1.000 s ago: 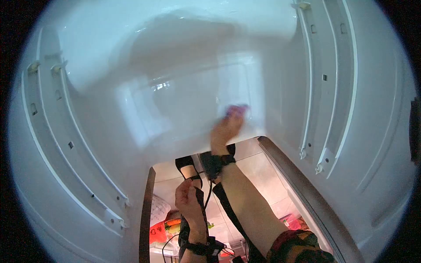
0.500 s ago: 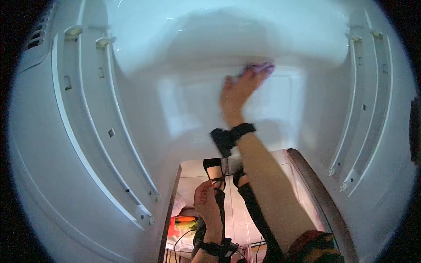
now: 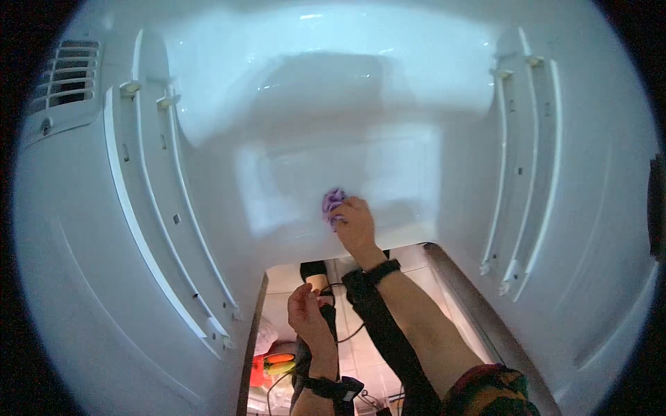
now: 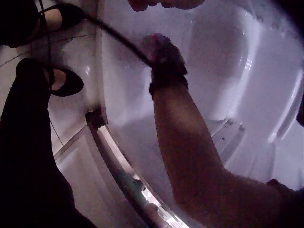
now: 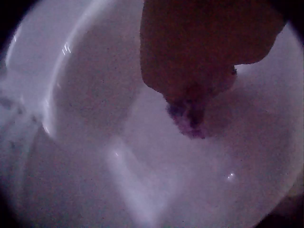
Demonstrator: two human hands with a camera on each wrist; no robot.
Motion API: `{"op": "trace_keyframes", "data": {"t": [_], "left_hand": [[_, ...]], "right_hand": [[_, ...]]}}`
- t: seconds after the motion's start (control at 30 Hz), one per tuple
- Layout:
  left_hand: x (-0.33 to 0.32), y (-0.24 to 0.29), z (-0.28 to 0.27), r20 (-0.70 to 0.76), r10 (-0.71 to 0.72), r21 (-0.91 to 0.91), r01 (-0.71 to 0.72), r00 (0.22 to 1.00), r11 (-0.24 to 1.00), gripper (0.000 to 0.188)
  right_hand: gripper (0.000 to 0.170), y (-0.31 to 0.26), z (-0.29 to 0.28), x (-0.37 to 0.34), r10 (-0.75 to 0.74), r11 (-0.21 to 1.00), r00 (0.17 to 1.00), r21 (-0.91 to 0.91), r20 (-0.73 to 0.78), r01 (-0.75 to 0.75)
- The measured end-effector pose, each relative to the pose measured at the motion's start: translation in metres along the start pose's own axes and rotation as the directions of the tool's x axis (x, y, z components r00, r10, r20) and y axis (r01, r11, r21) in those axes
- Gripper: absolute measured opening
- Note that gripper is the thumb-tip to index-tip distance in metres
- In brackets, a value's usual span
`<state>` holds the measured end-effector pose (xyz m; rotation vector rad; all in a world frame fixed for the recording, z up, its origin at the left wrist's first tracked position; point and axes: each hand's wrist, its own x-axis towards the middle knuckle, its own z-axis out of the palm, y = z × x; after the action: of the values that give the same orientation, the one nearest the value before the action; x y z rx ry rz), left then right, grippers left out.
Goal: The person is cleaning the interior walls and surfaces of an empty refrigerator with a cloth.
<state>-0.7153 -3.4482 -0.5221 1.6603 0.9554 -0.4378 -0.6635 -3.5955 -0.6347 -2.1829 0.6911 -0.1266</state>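
My right hand (image 3: pixel 359 225) grips a crumpled purple cloth (image 3: pixel 334 201) against the white inner wall (image 3: pixel 298 163) of what looks like a fridge compartment. In the right wrist view the cloth (image 5: pixel 190 121) pokes out below the fingers onto the smooth surface. My left hand (image 3: pixel 309 319) hangs near the opening's front edge, its fingers loosely curled and holding nothing. Only the fingertips (image 4: pixel 166 4) of that hand show at the top of the left wrist view, with the right forearm (image 4: pixel 185 137) beyond them.
Ridged shelf rails run along the left wall (image 3: pixel 149 201) and right wall (image 3: pixel 496 187). A slotted vent (image 3: pixel 73 73) sits at upper left. Below the opening, tiled floor shows, with a cable (image 3: pixel 354 333) and carrots (image 3: pixel 279 358) beside other bagged food. Dark shoes (image 4: pixel 66 83) stand on the tiles.
My right hand swept the cloth up the wall to the upper right, then came back down and left. The head view shifted; the left hand stays near the same place.
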Motion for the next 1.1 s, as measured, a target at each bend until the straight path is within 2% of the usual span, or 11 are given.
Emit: {"op": "trace_keyframes", "data": {"t": [0.07,0.13,0.2,0.27,0.4,0.5,0.6,0.7,0.83,0.97,1.1], "left_hand": [[-0.006,-0.001,0.004,0.027,-0.046,-0.033,0.047,0.999,0.998,0.013],[-0.007,-0.005,0.008,0.068,-0.049,-0.031,0.051,0.996,0.998,0.014],[-0.004,-0.015,0.007,0.075,-0.021,-0.057,0.025,0.997,0.998,0.014],[-0.004,-0.009,0.010,0.081,-0.025,-0.043,0.028,0.996,0.999,0.015],[-0.001,-0.004,0.015,0.100,-0.019,-0.079,0.027,0.995,0.996,0.013],[0.003,-0.019,0.016,0.132,-0.077,-0.041,0.083,0.988,0.996,0.011],[-0.007,-0.005,0.025,0.151,-0.005,-0.073,0.016,0.988,0.997,0.010],[-0.006,-0.002,0.027,0.156,-0.046,-0.080,0.060,0.987,0.995,0.009],[-0.002,-0.004,0.029,0.148,-0.077,-0.053,0.086,0.986,0.995,0.010],[0.000,-0.002,0.033,0.161,-0.071,-0.054,0.081,0.984,0.995,0.010],[0.001,-0.016,0.033,0.193,-0.054,-0.066,0.068,0.980,0.996,0.013]], "right_hand": [[0.025,-0.031,-0.060,0.024,0.142,0.958,0.955,0.278,-0.260,-0.067],[0.027,-0.026,-0.099,0.060,0.070,0.984,0.831,0.177,-0.552,0.034],[0.023,-0.047,-0.110,0.111,0.177,0.951,0.786,0.310,-0.593,0.019],[0.022,-0.047,-0.093,0.146,-0.046,0.991,0.733,-0.125,-0.678,-0.054],[0.024,-0.071,-0.016,0.107,-0.236,0.972,0.943,-0.071,-0.233,0.226],[0.022,-0.100,-0.019,0.092,0.000,0.942,0.992,0.334,-0.125,0.042],[0.019,-0.104,-0.098,0.130,-0.196,0.956,0.815,0.078,-0.545,0.281],[0.031,-0.073,-0.153,0.180,-0.333,0.932,0.790,-0.305,-0.515,0.194],[0.045,-0.076,-0.100,0.214,-0.312,0.778,0.804,-0.622,-0.507,-0.090],[0.052,-0.143,-0.016,0.200,-0.493,0.800,0.847,-0.487,-0.199,0.351],[0.029,-0.180,0.023,0.189,-0.725,0.688,0.676,-0.176,-0.131,0.704]]}}
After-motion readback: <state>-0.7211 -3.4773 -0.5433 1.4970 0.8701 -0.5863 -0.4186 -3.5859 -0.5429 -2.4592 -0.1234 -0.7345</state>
